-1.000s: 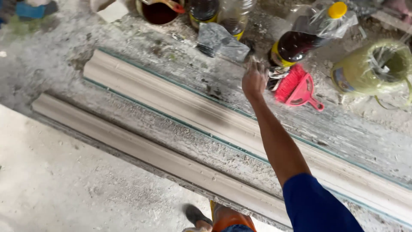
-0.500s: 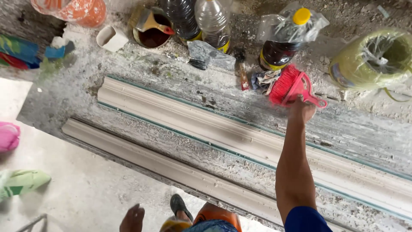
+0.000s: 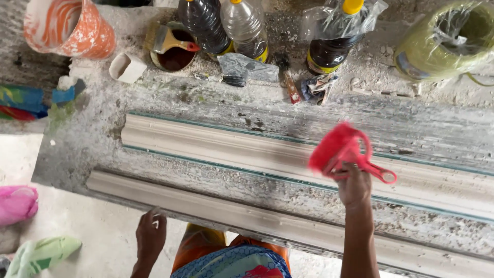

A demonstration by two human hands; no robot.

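Desk (image 3: 319,110): dusty, long pale moulding (image 3: 216,146) lying along it, second moulding (image 3: 206,203) at near edge. Step, as I judge: brush picked up, cleaning of moulding about to begin. Right hand (image 3: 354,184) clamped on red brush (image 3: 337,149), held above far moulding, bristles left. Left hand (image 3: 151,234) low, near the near moulding, fingers loose, holding nothing. Next move needs bristles lowered onto profile, stroke along length. Hard to see: brush blurred, brush–moulding contact unclear; mouldings cut off right; bottles (image 3: 226,28) cropped at top.
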